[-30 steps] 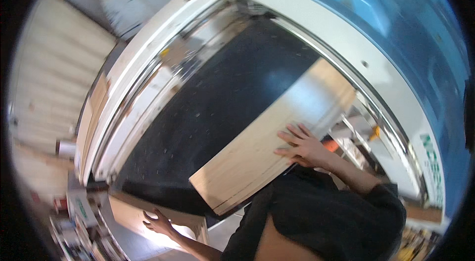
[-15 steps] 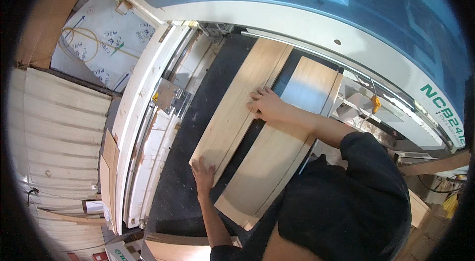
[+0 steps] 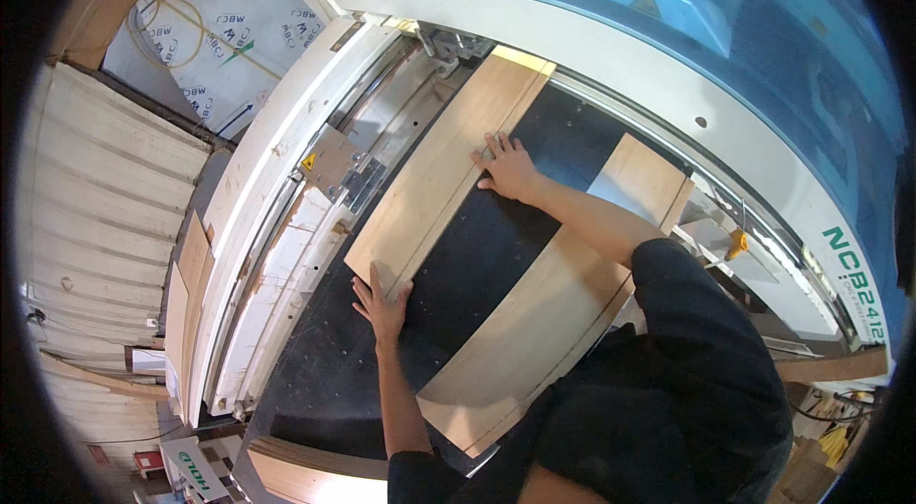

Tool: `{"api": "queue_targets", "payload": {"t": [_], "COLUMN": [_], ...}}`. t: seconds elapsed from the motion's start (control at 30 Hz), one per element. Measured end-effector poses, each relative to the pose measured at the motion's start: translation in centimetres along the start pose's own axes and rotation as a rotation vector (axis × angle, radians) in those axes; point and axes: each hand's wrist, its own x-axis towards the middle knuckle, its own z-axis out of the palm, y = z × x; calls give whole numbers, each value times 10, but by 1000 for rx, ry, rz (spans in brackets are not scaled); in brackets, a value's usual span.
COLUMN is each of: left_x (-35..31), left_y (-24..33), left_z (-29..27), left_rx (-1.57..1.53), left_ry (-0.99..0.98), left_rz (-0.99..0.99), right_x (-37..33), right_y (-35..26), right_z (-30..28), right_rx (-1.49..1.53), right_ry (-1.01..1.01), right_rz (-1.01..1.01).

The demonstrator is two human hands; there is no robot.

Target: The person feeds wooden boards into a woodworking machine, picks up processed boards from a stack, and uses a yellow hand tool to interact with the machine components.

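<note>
A long light wooden panel (image 3: 441,175) lies on the black machine bed (image 3: 477,256), close to the white rail on the left. My left hand (image 3: 382,302) presses flat on the panel's near end. Farther along, my right hand (image 3: 506,168) rests with spread fingers on its right edge. A second wooden panel (image 3: 563,304) of the same kind lies on the bed to the right, partly under my right forearm and dark sleeve.
A white machine frame with metal rails and a clamp unit (image 3: 329,165) runs along the left of the bed. A blue and white machine housing (image 3: 668,27) arches over the far side. Stacked boards (image 3: 191,313) stand at the left, next to a corrugated wall.
Both hands shifted the left panel farther toward the white rail and away from the second panel. The gap of black bed between the two panels has widened.
</note>
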Motion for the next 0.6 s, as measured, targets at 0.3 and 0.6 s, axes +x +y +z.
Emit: {"api": "queue_targets", "payload": {"t": [0.3, 0.6], "left_x": [47, 47], "left_y": [-5, 6], "left_z": [37, 33], "left_rx": [-109, -110], "left_ry": [205, 168], "left_rz": [102, 95], "right_x": [76, 86], "right_y": [17, 32], "right_z": [-5, -15], "right_rx": [-17, -38], "right_ry": [35, 17], "right_rz": [37, -20]}}
